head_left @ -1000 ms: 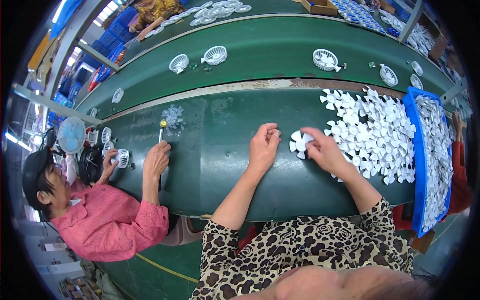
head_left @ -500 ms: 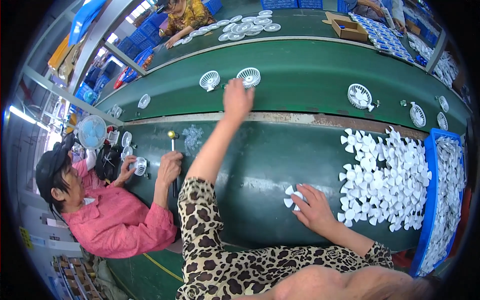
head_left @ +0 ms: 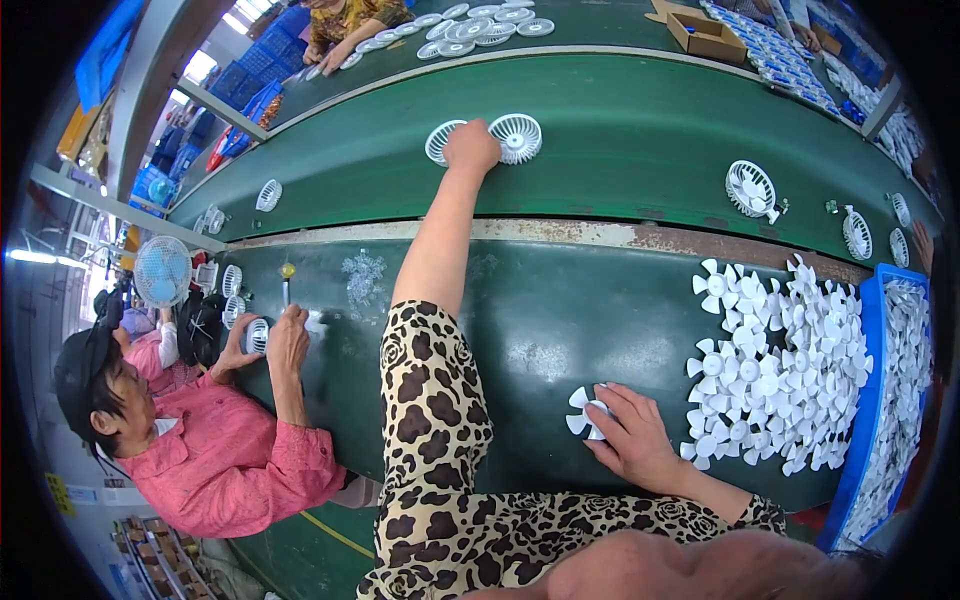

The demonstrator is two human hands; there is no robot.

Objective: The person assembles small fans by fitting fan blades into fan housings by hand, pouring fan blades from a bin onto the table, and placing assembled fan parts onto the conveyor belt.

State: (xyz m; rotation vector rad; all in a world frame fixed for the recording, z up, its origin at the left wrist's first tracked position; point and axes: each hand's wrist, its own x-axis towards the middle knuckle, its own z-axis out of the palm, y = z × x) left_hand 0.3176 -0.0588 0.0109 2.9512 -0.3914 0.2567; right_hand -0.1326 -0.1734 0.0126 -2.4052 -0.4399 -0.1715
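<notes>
My left hand (head_left: pixel 472 148) is stretched over the far green belt, fingers curled between two round white slatted fan housings. One fan housing (head_left: pixel 521 139) touches the fingers on the right. The other housing (head_left: pixel 436 141) is partly covered by the hand. Fingertips are hidden, but the grip seems to be on the right housing's rim. My right hand (head_left: pixel 632 436) is on the near table, its fingers closed over a small white fan blade (head_left: pixel 578 412) with several vanes. Part of that blade is under the fingers.
Many loose white fan blades (head_left: pixel 780 370) lie at right beside a blue bin (head_left: pixel 868 400) full of more. Another housing (head_left: pixel 750 188) sits on the belt. At left a person in pink (head_left: pixel 220 450) holds a hammer (head_left: pixel 287 280) and a housing (head_left: pixel 257 336). Clear bits (head_left: pixel 363 276) lie nearby.
My left hand has moved slightly farther away, in between the two housings, its fingers now closed. My right hand stays on the fan blade. The co-worker's hammer hand has shifted, and the view has moved a little.
</notes>
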